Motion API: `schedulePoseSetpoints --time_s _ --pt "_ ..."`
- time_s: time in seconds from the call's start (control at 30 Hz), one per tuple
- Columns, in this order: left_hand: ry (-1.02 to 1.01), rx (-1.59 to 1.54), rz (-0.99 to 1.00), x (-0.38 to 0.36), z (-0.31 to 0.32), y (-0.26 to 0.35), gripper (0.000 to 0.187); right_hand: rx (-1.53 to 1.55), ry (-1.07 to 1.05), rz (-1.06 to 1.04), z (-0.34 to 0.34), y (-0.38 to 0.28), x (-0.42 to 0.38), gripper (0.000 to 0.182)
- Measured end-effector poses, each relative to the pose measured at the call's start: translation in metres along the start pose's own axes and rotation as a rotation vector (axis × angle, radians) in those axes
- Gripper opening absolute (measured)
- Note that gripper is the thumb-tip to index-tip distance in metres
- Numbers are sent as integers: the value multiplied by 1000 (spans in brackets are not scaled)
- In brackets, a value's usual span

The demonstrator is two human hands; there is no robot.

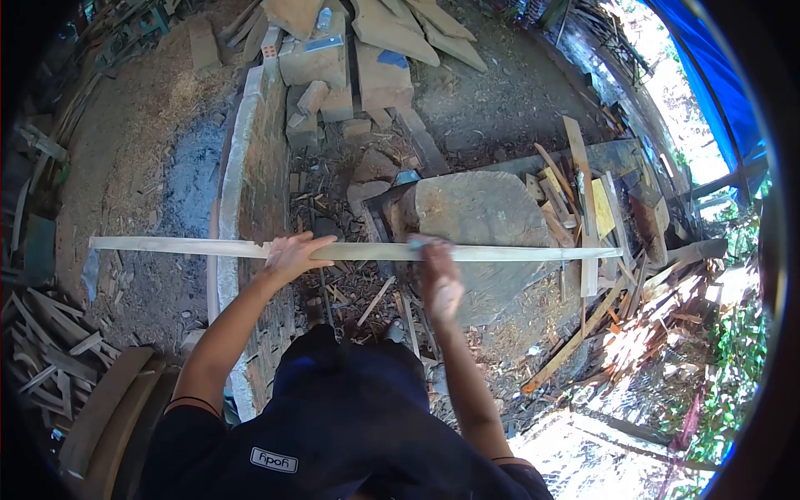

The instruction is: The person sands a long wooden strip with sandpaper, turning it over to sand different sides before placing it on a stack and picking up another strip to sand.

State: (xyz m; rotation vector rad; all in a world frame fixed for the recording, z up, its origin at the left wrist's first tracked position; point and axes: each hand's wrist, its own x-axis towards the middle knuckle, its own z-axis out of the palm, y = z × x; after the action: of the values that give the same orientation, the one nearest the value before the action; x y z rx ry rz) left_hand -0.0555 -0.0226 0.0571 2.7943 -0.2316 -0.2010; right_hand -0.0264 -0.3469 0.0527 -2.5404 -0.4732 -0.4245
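Observation:
A long, pale wooden strip (pixel 517 253) lies crosswise in front of me, reaching over a low wall on the left and a broad wooden block (pixel 492 208) on the right. My left hand (pixel 289 257) is closed around the strip near the wall, fingers pointing right along it. Farther right, my right hand (pixel 441 283) is on the strip and smeared by motion. At its fingertips shows a small pale bluish-green piece (pixel 423 242), too blurred to name. The strip's underside is hidden.
The low wall's pale top edge (pixel 237 167) runs away from me at left. Stone blocks and slabs (pixel 312 62) are stacked at the far end. Scrap boards (pixel 583 183) lean at right; curved timber pieces (pixel 104 400) lie at lower left. Wood chips litter the ground.

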Motion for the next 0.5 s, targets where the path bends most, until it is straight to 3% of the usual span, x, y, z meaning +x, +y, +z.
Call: schedulePoseSetpoints --time_s 0.07,0.13,0.2,0.27,0.33,0.4,0.43,0.47,0.5 --pt "29 -10 28 1 3 -2 59 -23 43 -216 22 -23 -11 32" --pt "86 48 41 -6 7 -13 59 -25 27 -249 16 -12 -7 32" --pt "140 98 61 -17 6 -27 59 58 103 -185 -3 34 -5 28" --pt "12 100 -47 -29 -7 -41 60 72 123 59 -21 87 -1 23" --pt "-35 87 -78 -32 -13 -43 60 -354 264 136 -27 132 -13 19" --pt "219 185 146 -30 -6 -43 57 -378 264 113 -21 126 -9 19" --pt "222 184 139 -25 5 -37 57 -401 263 92 -15 120 -8 19" --pt "289 191 228 -12 15 -15 54 -113 126 139 -23 83 1 21" --pt "356 198 320 0 21 6 52 -87 250 -51 1 77 -8 23"
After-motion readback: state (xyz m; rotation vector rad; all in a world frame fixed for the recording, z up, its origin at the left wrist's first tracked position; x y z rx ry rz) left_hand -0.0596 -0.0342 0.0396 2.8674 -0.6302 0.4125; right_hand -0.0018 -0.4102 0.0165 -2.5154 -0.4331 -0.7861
